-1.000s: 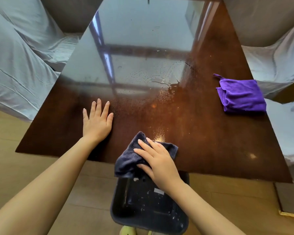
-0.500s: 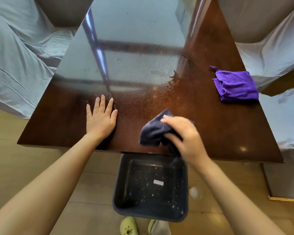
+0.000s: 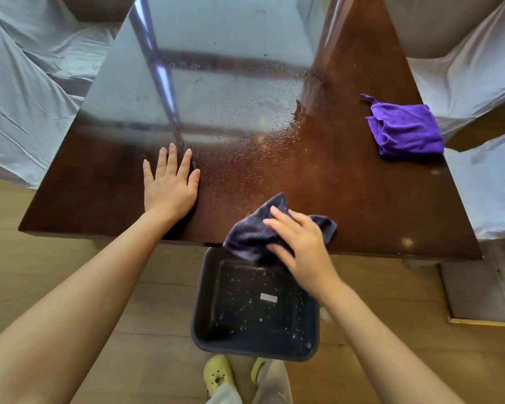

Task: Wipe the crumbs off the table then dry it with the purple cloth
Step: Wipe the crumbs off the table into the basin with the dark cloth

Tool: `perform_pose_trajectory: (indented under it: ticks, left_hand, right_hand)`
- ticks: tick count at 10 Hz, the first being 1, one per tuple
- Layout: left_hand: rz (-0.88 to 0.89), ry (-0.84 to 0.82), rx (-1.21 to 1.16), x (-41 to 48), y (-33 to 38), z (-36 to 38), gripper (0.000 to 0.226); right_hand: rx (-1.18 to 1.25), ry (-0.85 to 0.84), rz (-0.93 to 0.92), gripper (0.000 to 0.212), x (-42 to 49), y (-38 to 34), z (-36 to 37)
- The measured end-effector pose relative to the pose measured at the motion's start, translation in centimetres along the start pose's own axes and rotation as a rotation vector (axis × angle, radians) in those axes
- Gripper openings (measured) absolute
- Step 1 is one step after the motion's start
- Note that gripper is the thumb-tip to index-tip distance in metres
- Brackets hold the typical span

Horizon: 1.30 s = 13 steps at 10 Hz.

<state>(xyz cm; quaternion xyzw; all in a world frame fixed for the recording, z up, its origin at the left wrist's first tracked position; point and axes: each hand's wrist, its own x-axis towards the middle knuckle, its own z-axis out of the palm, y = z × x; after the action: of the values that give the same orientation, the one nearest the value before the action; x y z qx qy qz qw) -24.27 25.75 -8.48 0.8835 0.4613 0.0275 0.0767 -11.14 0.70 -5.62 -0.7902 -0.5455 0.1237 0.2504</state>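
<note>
The dark brown glossy table (image 3: 376, 199) is wet, with water droplets across its middle. My right hand (image 3: 301, 246) grips a dark navy cloth (image 3: 251, 231) at the table's near edge; part of the cloth hangs over the edge. Below that edge a dark bin (image 3: 254, 342) stands on the floor with pale crumbs scattered inside. My left hand (image 3: 169, 185) lies flat on the table, fingers spread, to the left of the cloth. The purple cloth (image 3: 404, 129) lies bunched near the table's right edge, away from both hands.
Chairs draped in pale grey covers (image 3: 27, 106) stand along the left and right (image 3: 478, 83) sides of the table. The floor (image 3: 70, 272) is light wood. My feet in yellow-green clogs (image 3: 217, 374) stand just behind the bin.
My right hand lifted the navy cloth off the near edge, then brought it back down to the edge above the bin. My left hand stayed flat in place.
</note>
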Motion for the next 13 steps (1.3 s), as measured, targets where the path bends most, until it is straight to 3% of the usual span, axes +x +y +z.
perform_pose_trajectory:
  ticks: [2, 4, 5, 6, 7, 8, 10, 13]
  left_hand:
    - [0.008, -0.007, 0.0, 0.0, 0.0, -0.1, 0.056]
    - [0.066, 0.0, -0.179, -1.1, 1.5, -2.8, 0.058]
    - [0.38, -0.006, -0.504, -3.7, 5.7, -6.6, 0.055]
    - [0.732, -0.185, -0.643, -7.3, 11.1, -9.8, 0.055]
    - [0.807, -0.201, -0.555, -8.0, 15.5, -10.0, 0.053]
    - [0.694, -0.134, -0.569, -7.0, 19.9, -9.3, 0.05]
    - [0.632, -0.089, -0.569, -5.9, 29.3, -7.0, 0.037]
    - [0.559, -0.247, -0.408, -5.1, 36.7, -2.4, 0.04]
  right_hand:
    - [0.079, 0.075, -0.008, 0.049, -4.9, -2.9, 2.2]
    - [0.151, 0.088, -0.047, 0.047, -4.7, -3.3, -0.6]
    - [0.189, 0.161, -0.009, 0.047, -3.2, -2.3, -3.9]
    - [0.186, 0.211, 0.012, 0.044, -1.9, -0.9, -7.1]
    - [0.185, 0.236, 0.035, 0.04, -1.1, 0.8, -10.1]
    - [0.158, 0.237, 0.047, 0.039, -0.7, 3.1, -13.2]
    - [0.102, 0.138, 0.108, 0.037, -0.4, 10.7, -18.5]
    - [0.134, 0.003, 0.219, 0.032, -1.3, 18.8, -18.9]
